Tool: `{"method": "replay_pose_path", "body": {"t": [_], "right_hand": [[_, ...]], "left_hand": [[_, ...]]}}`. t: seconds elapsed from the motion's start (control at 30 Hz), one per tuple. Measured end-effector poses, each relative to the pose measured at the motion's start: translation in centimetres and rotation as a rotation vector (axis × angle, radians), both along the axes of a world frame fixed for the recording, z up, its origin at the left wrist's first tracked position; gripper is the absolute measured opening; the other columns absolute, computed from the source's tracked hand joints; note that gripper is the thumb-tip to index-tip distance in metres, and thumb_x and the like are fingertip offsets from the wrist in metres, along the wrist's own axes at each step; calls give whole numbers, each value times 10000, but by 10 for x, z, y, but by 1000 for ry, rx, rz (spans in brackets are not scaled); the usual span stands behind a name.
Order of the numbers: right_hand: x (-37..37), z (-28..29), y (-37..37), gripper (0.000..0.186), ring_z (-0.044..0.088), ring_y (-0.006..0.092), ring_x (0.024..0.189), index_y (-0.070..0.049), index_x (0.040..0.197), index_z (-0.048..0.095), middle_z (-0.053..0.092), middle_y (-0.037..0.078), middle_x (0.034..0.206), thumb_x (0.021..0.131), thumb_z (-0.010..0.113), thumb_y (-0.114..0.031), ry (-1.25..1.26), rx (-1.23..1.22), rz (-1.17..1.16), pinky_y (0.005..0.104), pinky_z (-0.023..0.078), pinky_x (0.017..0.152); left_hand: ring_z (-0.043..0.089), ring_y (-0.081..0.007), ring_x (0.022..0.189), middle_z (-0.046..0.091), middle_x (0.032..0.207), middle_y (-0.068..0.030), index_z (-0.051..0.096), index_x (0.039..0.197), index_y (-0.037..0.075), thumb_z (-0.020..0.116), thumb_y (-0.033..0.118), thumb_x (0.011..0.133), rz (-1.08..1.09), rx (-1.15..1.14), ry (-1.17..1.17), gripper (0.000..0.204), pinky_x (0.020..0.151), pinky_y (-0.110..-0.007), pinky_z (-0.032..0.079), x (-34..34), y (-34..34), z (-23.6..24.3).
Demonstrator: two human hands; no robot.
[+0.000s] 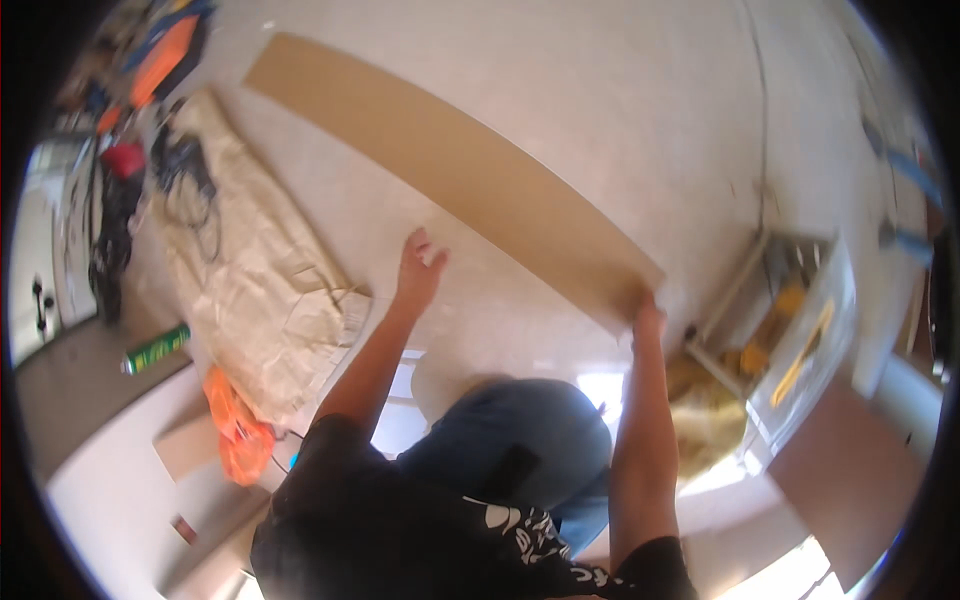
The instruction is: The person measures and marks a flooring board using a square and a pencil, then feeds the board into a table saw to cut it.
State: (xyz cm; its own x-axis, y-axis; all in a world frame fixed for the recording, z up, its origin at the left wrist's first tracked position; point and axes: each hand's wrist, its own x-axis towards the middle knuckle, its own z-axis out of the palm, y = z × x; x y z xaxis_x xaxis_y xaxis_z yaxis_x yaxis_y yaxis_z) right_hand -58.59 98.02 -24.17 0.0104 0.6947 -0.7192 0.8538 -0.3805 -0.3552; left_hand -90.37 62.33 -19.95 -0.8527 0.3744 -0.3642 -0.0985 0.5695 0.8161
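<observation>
A long, flat brown board stretches across the floor from the upper left to the right of centre. My right hand grips its near right end, the fingers partly hidden at the edge. My left hand is off the board, a little short of its near long edge. Its thumb and fingers are apart, and nothing shows between them. Whether the board's far end rests on the floor I cannot tell.
Brown wrapping paper lies at left with a dark corded tool on it. Beside it are an orange bag and a green can. A pale open box with yellow items stands at right.
</observation>
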Motion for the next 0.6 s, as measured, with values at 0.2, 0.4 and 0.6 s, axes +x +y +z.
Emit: {"method": "replay_pose_path", "body": {"t": [0.2, 0.4, 0.6], "right_hand": [[-33, 92, -69, 527, 631, 231, 884, -68, 1210, 651, 686, 59, 1068, 977, 612, -540, 456, -152, -542, 372, 519, 751], [-7, 195, -113, 375, 439, 125, 731, -44, 801, 516, 503, 26, 747, 1058, 560, -315, 480, 459, 39, 337, 432, 665], [-3, 256, -68, 233, 524, 130, 810, -12, 1044, 593, 600, 51, 872, 1043, 590, -245, 889, 581, 35, 329, 474, 717]], "left_hand": [[572, -246, 1258, 592, 1406, -139, 420, 1507, 24, 730, 200, 937, 677, 490, -446, 673, 1066, -351, 466, -99, -55, 4], [626, -240, 1176, 668, 1263, -67, 597, 1320, 93, 637, 242, 998, 570, 1072, -671, 358, 1019, -413, 523, -140, 1, -19], [472, -323, 1388, 527, 1499, -124, 453, 1508, 79, 598, 263, 1020, 387, 1158, -525, 542, 1189, -521, 362, -125, 5, 92]]}}
